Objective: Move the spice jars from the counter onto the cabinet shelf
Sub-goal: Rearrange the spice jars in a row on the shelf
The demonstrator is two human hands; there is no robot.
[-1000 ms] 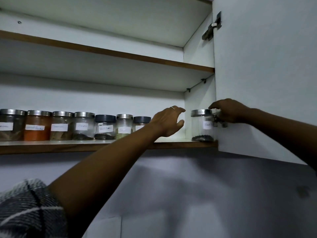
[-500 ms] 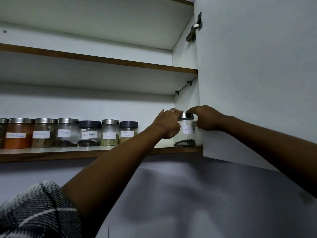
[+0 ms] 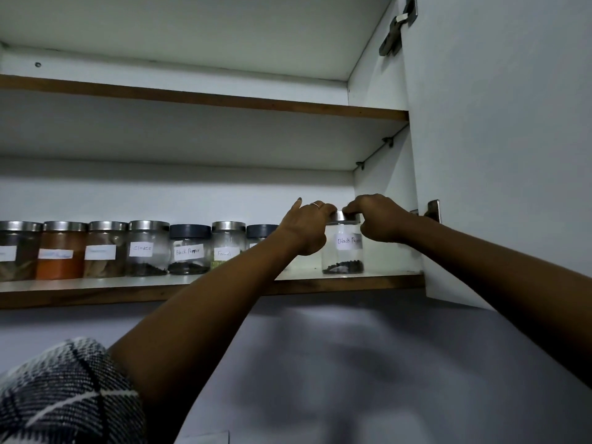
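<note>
overhead, left hand (image 3: 304, 230) and right hand (image 3: 379, 219) each close a grip on the black pepper jar (image 3: 342, 248) lid.

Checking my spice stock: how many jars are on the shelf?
8. Seven stand in a row from the left edge up to the left hand; one, labelled Black Pepper, stands apart between both hands. More may sit beyond the left edge.

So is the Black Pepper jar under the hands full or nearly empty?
Nearly empty: the Black Pepper jar shows clear glass with only a thin dark layer of peppercorns at its bottom.
</note>
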